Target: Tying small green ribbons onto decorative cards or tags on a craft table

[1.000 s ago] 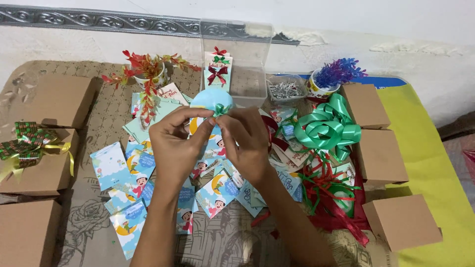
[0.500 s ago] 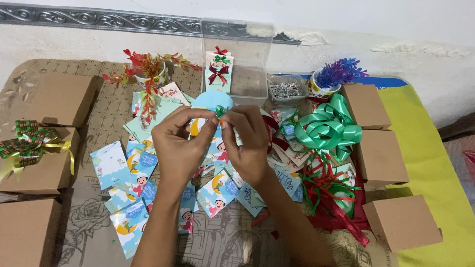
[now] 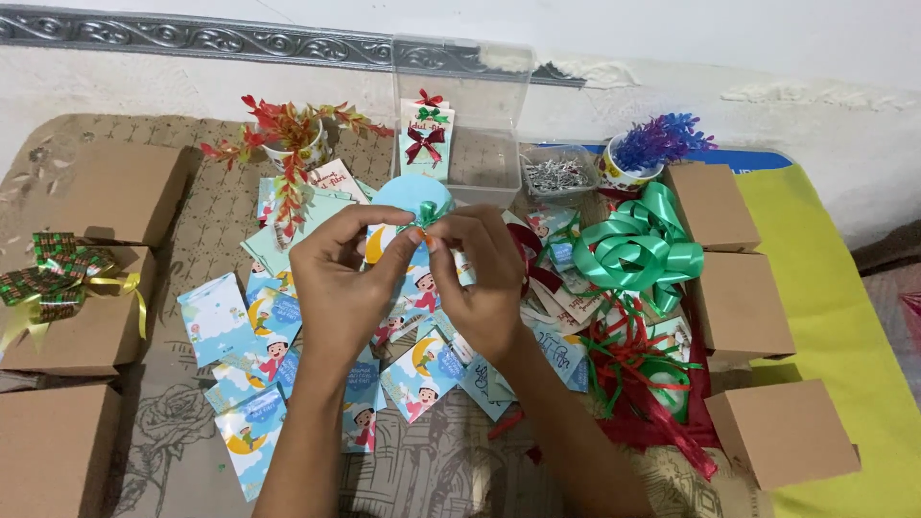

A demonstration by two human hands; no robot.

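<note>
My left hand [image 3: 343,276] and my right hand [image 3: 484,278] meet at the middle of the table, fingertips together. Between them they pinch a small green ribbon bow [image 3: 423,217] against the top of a light blue gift card [image 3: 411,194] with a rounded upper edge. Most of the card is hidden behind my fingers. Under my hands lie several blue illustrated cards [image 3: 257,357] spread over the patterned tablecloth [image 3: 182,422].
Brown cardboard boxes stand along the left [image 3: 91,326] and right [image 3: 739,302]; one on the left carries a plaid bow [image 3: 58,273]. A clear plastic box [image 3: 465,120] with decorated cards stands behind. Green ribbon [image 3: 638,245], red ribbon [image 3: 638,384], a tray of staples [image 3: 556,175] and two small potted plants surround.
My hands stay in the same place; the fingers have shifted slightly around the green bow on the blue card.
</note>
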